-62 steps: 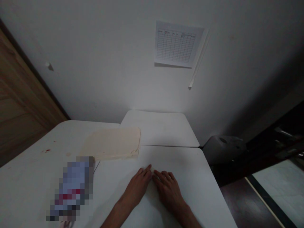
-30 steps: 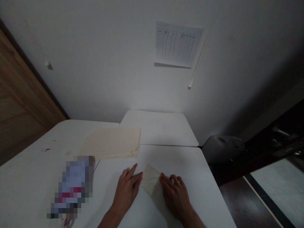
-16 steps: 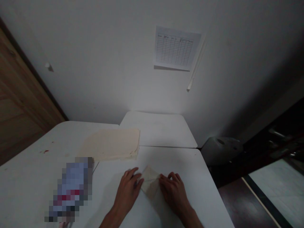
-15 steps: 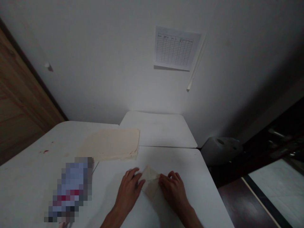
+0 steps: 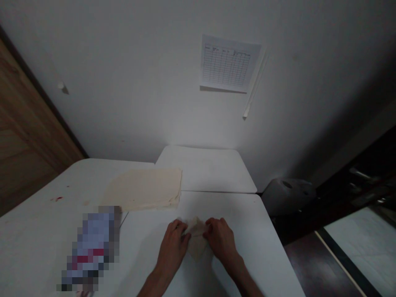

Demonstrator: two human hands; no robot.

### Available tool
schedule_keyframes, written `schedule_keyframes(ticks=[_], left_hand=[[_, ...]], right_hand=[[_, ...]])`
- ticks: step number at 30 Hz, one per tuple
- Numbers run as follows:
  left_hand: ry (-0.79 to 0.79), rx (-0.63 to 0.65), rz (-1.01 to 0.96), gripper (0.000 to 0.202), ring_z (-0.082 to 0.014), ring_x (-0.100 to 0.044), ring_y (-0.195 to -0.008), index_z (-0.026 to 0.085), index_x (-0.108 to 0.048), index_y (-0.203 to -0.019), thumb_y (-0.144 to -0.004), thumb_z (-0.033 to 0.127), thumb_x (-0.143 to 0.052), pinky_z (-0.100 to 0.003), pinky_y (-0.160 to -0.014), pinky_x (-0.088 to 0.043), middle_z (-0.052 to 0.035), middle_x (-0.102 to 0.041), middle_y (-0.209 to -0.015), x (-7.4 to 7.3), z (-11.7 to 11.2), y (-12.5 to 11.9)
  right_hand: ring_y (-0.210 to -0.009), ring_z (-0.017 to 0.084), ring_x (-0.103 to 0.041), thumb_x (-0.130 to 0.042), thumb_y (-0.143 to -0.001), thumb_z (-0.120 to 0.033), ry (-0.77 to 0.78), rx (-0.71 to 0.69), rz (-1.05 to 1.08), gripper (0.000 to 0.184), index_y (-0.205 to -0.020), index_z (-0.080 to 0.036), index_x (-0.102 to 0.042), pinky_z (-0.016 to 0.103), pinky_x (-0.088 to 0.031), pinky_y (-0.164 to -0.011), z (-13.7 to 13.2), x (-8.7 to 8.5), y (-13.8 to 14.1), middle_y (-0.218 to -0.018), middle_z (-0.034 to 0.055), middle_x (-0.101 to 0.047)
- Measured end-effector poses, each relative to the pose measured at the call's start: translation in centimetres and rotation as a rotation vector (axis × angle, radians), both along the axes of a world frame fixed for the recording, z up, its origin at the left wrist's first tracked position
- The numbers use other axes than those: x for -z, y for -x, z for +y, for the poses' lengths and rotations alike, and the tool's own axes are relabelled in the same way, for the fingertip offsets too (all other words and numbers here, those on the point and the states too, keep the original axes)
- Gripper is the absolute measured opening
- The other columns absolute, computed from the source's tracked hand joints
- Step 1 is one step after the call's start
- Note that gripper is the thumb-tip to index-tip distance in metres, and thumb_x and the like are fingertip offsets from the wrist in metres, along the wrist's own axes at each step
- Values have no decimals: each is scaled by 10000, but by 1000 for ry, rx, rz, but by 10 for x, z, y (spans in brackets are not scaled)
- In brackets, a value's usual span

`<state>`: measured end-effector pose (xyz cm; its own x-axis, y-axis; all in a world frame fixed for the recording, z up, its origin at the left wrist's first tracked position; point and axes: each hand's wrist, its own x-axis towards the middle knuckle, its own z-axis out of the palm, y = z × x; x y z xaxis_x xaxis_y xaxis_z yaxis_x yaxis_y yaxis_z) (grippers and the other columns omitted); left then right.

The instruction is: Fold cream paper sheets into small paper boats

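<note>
A small folded piece of pale beige paper (image 5: 197,246) lies on the white table in front of me, pointed at its near and far ends, with a crease across its middle. My left hand (image 5: 173,244) pinches its left corner between thumb and fingers. On the opposite side, my right hand (image 5: 222,239) is closed on the right corner, fingertips curled over the edge. Both corners are partly hidden under my fingers.
A stack of beige sheets (image 5: 148,187) lies at the back left of the white table (image 5: 247,247). A blurred-out item (image 5: 93,243) rests at the left. A printed chart (image 5: 230,64) hangs on the wall. Beyond the right edge is a translucent plastic bag (image 5: 287,194).
My left hand has shifted slightly right and now pinches the paper's corner more tightly. My right hand has moved a little up. The paper looks straighter and narrower.
</note>
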<state>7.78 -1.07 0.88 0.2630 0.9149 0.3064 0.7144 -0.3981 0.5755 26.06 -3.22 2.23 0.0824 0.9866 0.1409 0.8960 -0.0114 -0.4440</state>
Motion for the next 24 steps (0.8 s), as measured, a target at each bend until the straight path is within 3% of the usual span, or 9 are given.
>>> schedule_keyframes(ticks=[7, 13, 16, 18, 21, 24], left_hand=[[-4, 60, -49, 85, -244, -571, -914, 208, -564, -771, -796, 132, -534, -389, -823, -486, -50, -618, -902, -4, -1, 0], [50, 112, -167, 94, -201, -583, -816, 209, -524, -746, -823, 155, -537, -324, -738, -489, -32, -600, -851, -6, 3, 2], [39, 129, -258, 94, -178, -590, -754, 204, -518, -733, -810, 155, -540, -289, -678, -493, -21, -585, -812, -8, 7, 2], [4, 126, -307, 51, -170, -594, -727, 202, -569, -833, -809, 163, -547, -283, -659, -502, -14, -592, -805, -10, 10, 2], [-80, 167, -347, 202, -156, -602, -714, 214, -604, -1033, -843, 170, -551, -279, -663, -516, -9, -608, -814, -17, 15, 4], [-270, 266, -359, 164, -144, -605, -766, 225, -639, -972, -883, 136, -534, -255, -677, -515, -19, -611, -840, -25, 20, 8]], right_hand=[[-848, 217, -601, -606, -721, -165, 30, -20, 86, 173, -865, -241, -664, 274, -441, -704, 2, -2, -5, -778, 23, -668], [-885, 199, -597, -578, -740, -132, -52, -74, 181, 142, -799, -215, -677, 279, -436, -798, 4, -5, -7, -892, 45, -660], [-808, 183, -603, -591, -750, -132, -37, -113, 255, 118, -761, -214, -676, 272, -439, -753, 7, -9, -11, -825, 25, -667], [-738, 168, -596, -621, -753, -141, -46, -126, 324, 107, -801, -218, -677, 261, -440, -702, 10, -9, -14, -776, 6, -668], [-685, 153, -579, -673, -758, -155, -174, -139, 416, 220, -964, -232, -666, 252, -440, -645, 14, -10, -20, -781, -9, -678], [-700, 156, -575, -675, -801, -172, -390, -209, 426, 114, -891, -242, -680, 263, -452, -648, 15, -12, -25, -796, -1, -696]])
